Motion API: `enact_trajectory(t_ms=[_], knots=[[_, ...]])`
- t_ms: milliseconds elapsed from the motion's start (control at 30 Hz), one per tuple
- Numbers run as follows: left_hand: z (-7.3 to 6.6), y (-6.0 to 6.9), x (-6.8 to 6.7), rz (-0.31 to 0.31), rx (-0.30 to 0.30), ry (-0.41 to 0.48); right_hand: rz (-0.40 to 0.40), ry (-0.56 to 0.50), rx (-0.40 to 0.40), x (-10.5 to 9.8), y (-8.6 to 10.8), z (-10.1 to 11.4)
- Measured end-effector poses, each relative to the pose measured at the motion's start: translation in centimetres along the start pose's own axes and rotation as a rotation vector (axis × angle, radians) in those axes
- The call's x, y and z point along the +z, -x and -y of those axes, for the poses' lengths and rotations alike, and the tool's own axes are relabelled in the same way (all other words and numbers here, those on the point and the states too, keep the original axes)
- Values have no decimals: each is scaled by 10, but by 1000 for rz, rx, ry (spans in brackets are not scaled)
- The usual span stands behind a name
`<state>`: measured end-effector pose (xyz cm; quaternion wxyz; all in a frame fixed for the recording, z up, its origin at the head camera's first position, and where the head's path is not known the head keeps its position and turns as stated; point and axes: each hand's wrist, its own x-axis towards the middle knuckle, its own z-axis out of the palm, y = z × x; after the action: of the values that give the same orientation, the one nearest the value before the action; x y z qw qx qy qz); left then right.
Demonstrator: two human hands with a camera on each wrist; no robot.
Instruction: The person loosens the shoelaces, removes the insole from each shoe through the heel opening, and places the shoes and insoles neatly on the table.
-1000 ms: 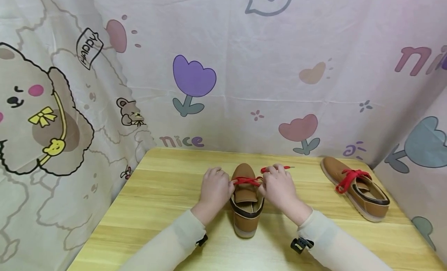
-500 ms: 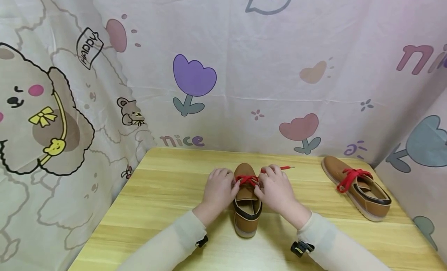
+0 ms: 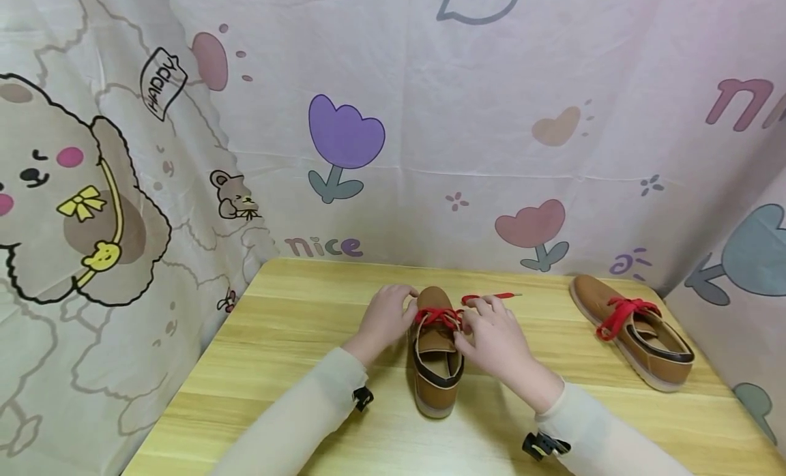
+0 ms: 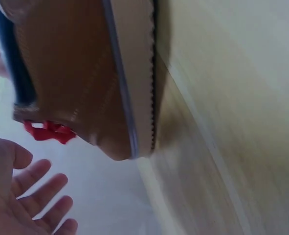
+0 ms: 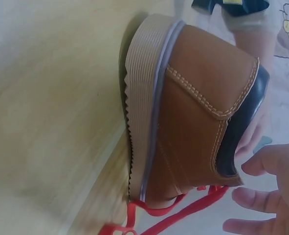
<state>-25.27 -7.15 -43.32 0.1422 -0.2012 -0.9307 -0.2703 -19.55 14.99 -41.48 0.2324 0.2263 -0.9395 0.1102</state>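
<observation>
A brown leather shoe (image 3: 434, 394) stands upright on the table, its toe pointing away from me. A red shoelace (image 3: 436, 316) crosses its front, and a loose lace end (image 3: 503, 296) lies to the right of the toe. Beside the toe's left side is my left hand (image 3: 385, 317); in the left wrist view its fingers are relaxed and apart from the shoe. My right hand (image 3: 496, 333) is at the right side of the laces. In the right wrist view its thumb and fingers (image 5: 252, 198) are spread near the lace (image 5: 193, 208), with nothing pinched between them.
A matching brown shoe (image 3: 660, 357) with its red lace tied in a bow stands at the right of the wooden table (image 3: 295, 326). A printed curtain (image 3: 424, 121) hangs behind the table and along both sides.
Both hands were pulling the crossed lace outward, then came in close over the shoe. My left hand has since let go and moved slightly left; the right hand's fingers have loosened.
</observation>
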Motion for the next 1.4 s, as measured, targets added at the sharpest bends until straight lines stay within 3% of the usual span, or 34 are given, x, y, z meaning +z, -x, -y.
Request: enact_trajectory(t_ms=[200,367,500,633,800,1067,1400], knots=[[10,-16,10,20,-2,60,19,9,10,1,5,0],[15,-27,21,91,-72,112,16,15,8,2,8,0],[17,-33,33,175,-133,124,38,20,14,3,10,-1],[18,-35,40,220,-188,120,69,17,22,4,12,0],[17,-37,39,259,-252,138,91,14,23,4,13,1],[20,-36,34,244,-287,121,90,16,21,0,9,-4],[12,-25,23,221,-387,-57,71,8,24,3,9,-12]])
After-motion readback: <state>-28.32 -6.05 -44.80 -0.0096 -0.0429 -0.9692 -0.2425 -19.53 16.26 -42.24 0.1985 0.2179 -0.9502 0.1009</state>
